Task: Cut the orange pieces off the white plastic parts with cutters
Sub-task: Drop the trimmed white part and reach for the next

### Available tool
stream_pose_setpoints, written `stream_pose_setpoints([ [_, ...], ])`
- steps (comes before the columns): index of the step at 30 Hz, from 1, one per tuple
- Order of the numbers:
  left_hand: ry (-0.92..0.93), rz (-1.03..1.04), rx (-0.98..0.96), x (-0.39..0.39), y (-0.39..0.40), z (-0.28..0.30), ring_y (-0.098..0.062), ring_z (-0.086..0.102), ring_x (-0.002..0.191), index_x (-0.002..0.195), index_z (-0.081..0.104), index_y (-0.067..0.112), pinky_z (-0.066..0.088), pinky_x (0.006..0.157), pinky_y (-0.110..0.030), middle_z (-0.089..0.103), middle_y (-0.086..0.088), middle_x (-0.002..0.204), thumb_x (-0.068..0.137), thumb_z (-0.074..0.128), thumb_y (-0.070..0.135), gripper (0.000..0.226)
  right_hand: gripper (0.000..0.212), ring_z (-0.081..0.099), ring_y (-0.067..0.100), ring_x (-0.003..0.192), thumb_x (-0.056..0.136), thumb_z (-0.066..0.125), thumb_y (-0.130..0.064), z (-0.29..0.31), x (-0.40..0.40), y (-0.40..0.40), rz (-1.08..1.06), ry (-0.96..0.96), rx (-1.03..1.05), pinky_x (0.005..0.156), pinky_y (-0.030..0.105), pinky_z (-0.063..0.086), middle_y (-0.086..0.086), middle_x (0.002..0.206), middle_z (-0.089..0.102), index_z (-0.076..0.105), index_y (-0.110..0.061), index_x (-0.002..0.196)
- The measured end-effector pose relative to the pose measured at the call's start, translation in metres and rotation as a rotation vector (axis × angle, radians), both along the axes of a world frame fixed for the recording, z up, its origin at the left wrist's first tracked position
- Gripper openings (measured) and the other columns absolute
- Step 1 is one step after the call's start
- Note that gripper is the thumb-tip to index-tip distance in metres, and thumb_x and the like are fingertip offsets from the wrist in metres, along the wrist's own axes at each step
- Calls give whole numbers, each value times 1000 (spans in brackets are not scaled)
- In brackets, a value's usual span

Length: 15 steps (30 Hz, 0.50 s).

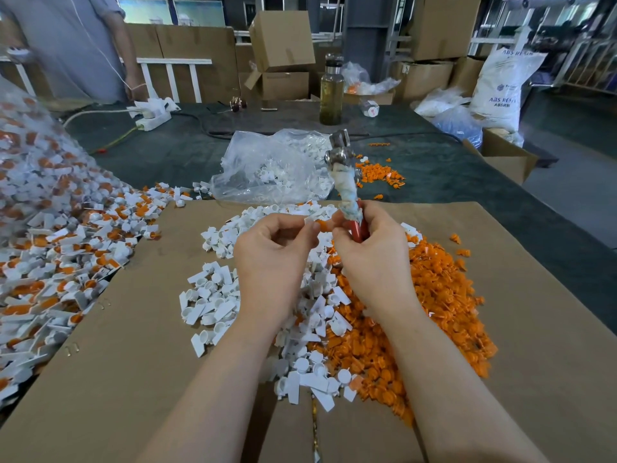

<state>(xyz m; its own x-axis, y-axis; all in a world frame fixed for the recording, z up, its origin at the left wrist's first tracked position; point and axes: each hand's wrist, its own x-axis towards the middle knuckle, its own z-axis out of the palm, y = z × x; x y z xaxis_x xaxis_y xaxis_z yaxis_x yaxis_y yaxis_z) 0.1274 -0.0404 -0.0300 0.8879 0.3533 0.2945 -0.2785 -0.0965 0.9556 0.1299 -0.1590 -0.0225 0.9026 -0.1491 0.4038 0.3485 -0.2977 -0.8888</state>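
Midway: left hand (273,242) pinches a white part (309,220); right hand (370,242) fingers grip the cutters (347,195). Trimmed white heap (213,295) and orange offcuts (434,295) cover the cardboard — a large uncut pile (50,245) remains at left.

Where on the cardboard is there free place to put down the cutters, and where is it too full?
Bare cardboard lies near left, between the mixed uncut heap and the white pile. Another free strip runs along the right edge, beyond the orange pile. The centre under the left hand and right hand, which grips the cutters, is crowded.
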Motion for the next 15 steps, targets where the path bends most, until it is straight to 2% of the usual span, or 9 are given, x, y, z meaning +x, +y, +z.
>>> stream_pose_setpoints([
  [3,14,-27,-144,3,4,2,-12,72,65,83,73,12,57,64,-23,73,0,68,83,78,12,5,22,65,3,74,88,63,-9,3,-1,-7,96,62,45,58,11,48,-15,79,69,61,-31,88],
  [6,11,-58,-284,3,8,4,-14,71,63,81,70,12,58,65,-24,72,1,66,84,75,4,9,17,56,5,65,87,64,-11,3,0,-16,159,162,-15,54,10,42,-11,74,62,60,-28,85],
  [8,3,-76,-361,4,9,5,-12,70,60,82,68,9,57,62,-21,71,2,63,84,74,1,9,15,51,7,64,86,64,-11,4,1,-20,192,216,-86,55,17,42,-6,75,58,59,-25,85],
  [10,-4,-81,-407,4,11,6,-11,70,58,86,67,4,57,62,-20,70,1,62,84,73,0,7,15,50,5,62,86,63,-10,4,1,-24,264,256,-135,56,19,39,-13,69,56,55,-22,83],
  [12,-11,-73,-441,4,13,6,-11,69,58,89,66,1,57,62,-21,70,0,63,84,72,0,8,16,48,-4,59,86,64,-10,5,0,-27,331,286,-194,53,10,37,-19,67,55,54,-23,84],
  [15,-13,-56,-429,5,16,6,-12,70,59,88,68,3,57,62,-21,71,0,64,84,73,1,7,10,49,-1,63,87,66,-17,3,1,-28,323,293,-285,57,15,39,-11,78,56,58,-20,93],
])
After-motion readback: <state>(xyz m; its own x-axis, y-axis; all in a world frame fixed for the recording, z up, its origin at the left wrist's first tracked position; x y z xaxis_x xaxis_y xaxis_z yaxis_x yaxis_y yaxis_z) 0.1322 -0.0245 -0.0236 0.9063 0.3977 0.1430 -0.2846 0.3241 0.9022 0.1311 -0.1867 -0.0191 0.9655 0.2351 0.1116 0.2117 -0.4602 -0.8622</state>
